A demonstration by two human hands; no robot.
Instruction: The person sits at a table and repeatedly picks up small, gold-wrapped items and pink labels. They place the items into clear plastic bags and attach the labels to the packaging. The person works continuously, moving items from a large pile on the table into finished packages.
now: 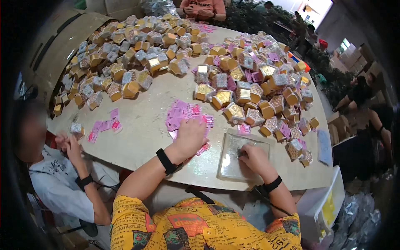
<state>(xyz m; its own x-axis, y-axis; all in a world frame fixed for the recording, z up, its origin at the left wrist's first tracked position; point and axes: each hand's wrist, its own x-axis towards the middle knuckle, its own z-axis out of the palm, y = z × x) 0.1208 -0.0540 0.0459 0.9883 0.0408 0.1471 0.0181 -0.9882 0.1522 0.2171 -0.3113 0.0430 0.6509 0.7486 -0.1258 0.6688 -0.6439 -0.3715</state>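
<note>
My left hand (191, 137) reaches down onto a loose heap of pink printed tags (177, 114) in front of me. Its fingers are curled and pressed together among the tags; the fingertips are mostly hidden, so what they grip cannot be made out. To the right lies a shallow clear plastic tray (224, 166). Over it, my right hand (255, 158) is closed, thumb and fingers pinched low at something small and dark that I cannot name. Past the tray spreads a pile of house-shaped gold-and-silver pieces (223, 98) in clear wrap, with pink tags among them.
Another large pile of wrapped gold pieces (130, 89) covers the far left. A co-worker (62, 179) sits at my left by one wrapped piece (77, 129) and pink tags (104, 125). Someone (204, 9) works across the table. A white bin (318, 208) stands beyond the right edge.
</note>
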